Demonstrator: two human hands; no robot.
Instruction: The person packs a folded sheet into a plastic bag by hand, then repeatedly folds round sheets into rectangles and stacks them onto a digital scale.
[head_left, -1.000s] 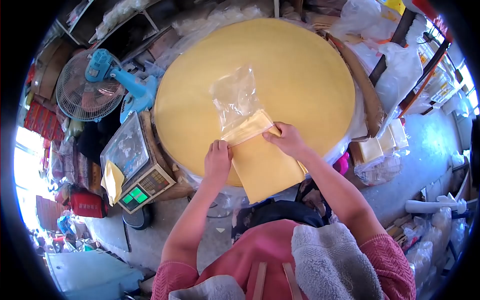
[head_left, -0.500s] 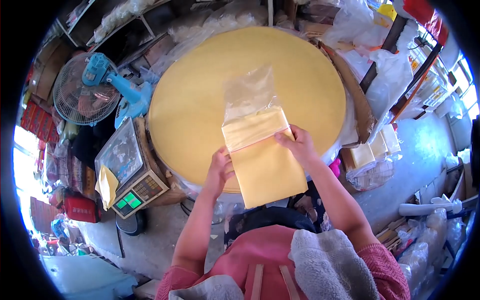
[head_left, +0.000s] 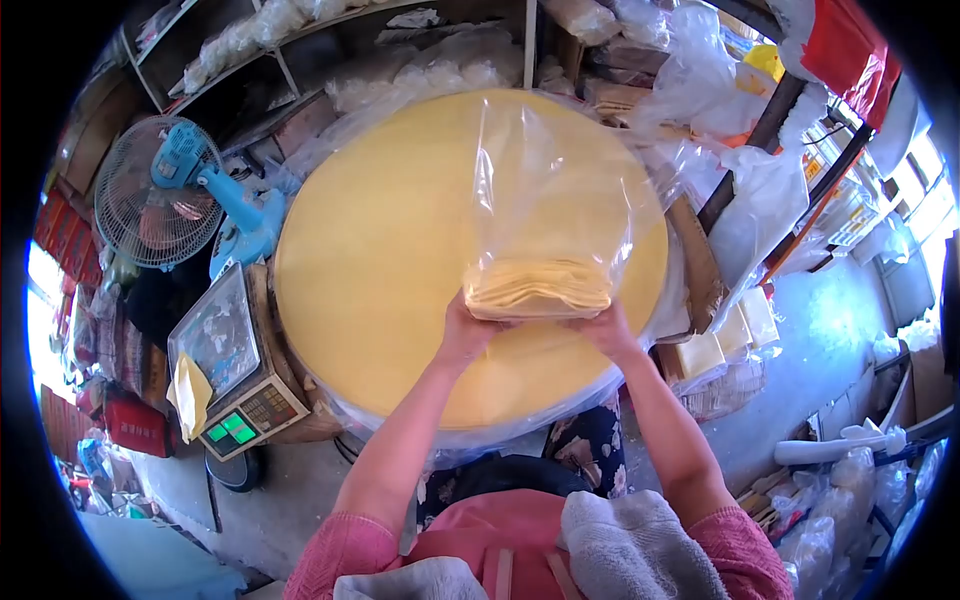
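A clear plastic bag stands tilted above the round yellow table top, its empty upper part reaching away from me. Inside its near end sits a stack of folded yellow sheets, layered edges toward me. My left hand is closed on the lower left corner of the bagged stack. On the opposite corner, my right hand grips it the same way. Some fingers of both hands are hidden beneath the bundle.
The round yellow table top lies in front of me. At left are a blue fan and a scale with a yellow sheet on it. Plastic-wrapped packs sit at right; shelves line the back.
The bag of yellow sheets has moved away from me and tipped, so the sheet edges now face me. Both hands have shifted to its lower corners. The bag's upper part is spread wider.
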